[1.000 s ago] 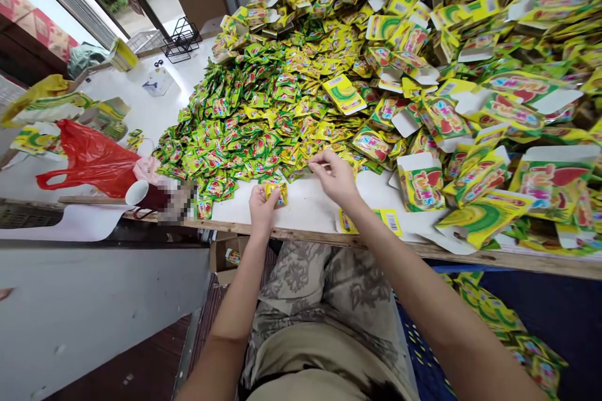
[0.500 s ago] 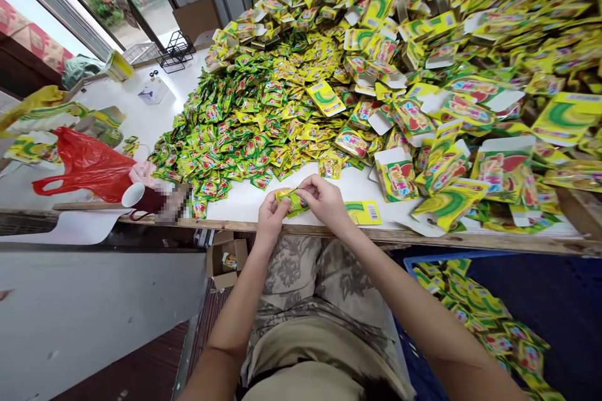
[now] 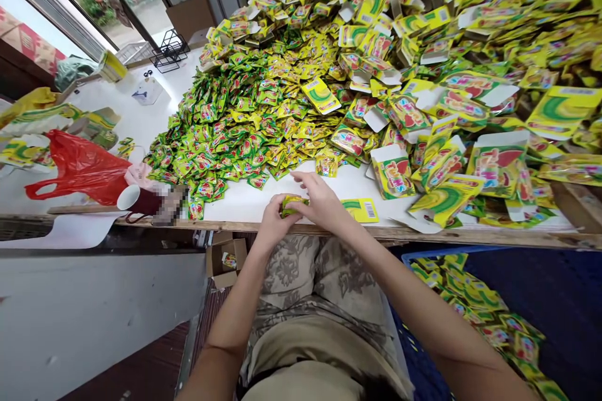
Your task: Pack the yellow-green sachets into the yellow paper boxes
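Observation:
Between my hands, just above the front edge of the white table, are small green and yellow sachets (image 3: 292, 205), pressed close together; how many I cannot tell. My left hand (image 3: 274, 222) is closed on them, thumb toward me. My right hand (image 3: 323, 202) sits against their right side, its fingers lifted and apart from the thumb, which is at the sachets. Close by on the right, a flat yellow carton (image 3: 361, 210) lies on the table, partly behind my right wrist. A large heap of loose sachets (image 3: 230, 138) spreads beyond my hands.
Yellow cartons (image 3: 395, 170) with open flaps pile up at the right and back. On the left are a red plastic bag (image 3: 89, 166), a dark red mug (image 3: 143, 200) and a black wire rack (image 3: 170, 50). Below the table stand a small cardboard box (image 3: 226, 260) and a blue-rimmed bin of packets (image 3: 489, 301).
My right fingers have lifted and spread from the sachets, which were held flat between both hands. The sachets are now turned and more hidden in my left hand. The view has shifted slightly.

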Action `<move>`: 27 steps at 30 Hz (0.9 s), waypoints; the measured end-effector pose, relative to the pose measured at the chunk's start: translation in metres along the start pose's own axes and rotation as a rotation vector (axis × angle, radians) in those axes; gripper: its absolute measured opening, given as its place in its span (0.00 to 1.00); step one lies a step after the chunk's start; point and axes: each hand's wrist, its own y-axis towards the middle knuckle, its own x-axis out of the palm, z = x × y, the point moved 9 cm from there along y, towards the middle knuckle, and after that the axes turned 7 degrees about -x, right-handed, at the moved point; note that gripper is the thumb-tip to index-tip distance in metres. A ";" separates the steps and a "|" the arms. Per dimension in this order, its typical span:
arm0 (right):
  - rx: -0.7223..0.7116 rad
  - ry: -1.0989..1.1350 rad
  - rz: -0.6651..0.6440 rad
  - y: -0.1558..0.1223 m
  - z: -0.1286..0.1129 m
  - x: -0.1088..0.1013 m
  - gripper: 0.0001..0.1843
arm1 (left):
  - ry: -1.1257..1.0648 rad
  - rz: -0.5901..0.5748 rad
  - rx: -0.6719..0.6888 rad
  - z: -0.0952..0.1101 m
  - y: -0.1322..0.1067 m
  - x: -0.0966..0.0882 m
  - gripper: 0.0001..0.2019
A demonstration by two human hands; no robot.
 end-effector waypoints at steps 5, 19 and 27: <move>0.140 0.160 -0.175 -0.011 0.020 0.016 0.17 | 0.047 0.064 -0.015 -0.011 0.003 0.005 0.19; 0.520 0.533 0.569 -0.085 0.123 -0.093 0.19 | 0.676 -0.121 0.222 0.027 0.023 0.095 0.26; 0.630 0.738 0.407 -0.098 0.120 -0.077 0.17 | 0.658 -0.190 0.276 0.037 0.031 0.078 0.09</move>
